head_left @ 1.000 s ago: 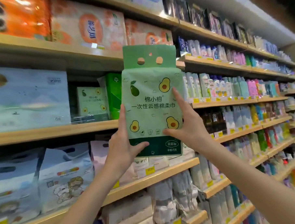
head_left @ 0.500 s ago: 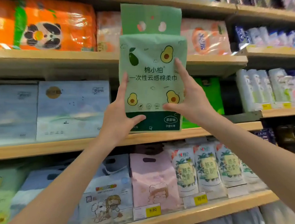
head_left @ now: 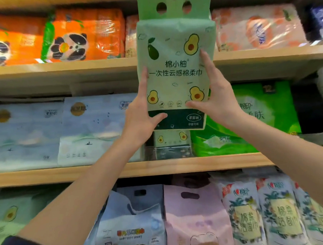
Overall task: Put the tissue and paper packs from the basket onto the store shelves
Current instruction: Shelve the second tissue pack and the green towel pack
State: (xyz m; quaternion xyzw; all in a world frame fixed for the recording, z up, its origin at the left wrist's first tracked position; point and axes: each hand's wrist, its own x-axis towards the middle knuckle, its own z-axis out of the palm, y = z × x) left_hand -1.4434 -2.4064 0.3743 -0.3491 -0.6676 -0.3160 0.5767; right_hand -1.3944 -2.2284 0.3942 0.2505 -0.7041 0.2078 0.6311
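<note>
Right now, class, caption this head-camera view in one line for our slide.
Left hand and right hand hold an avocado-print pack before stocked shelves.

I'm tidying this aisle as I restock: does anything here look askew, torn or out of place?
Nothing looks torn or spilled. The avocado pack is held upright between the left hand and right hand, in front of the middle shelf. Only the blue pack in the lowest row leans, its top crumpled.
</note>
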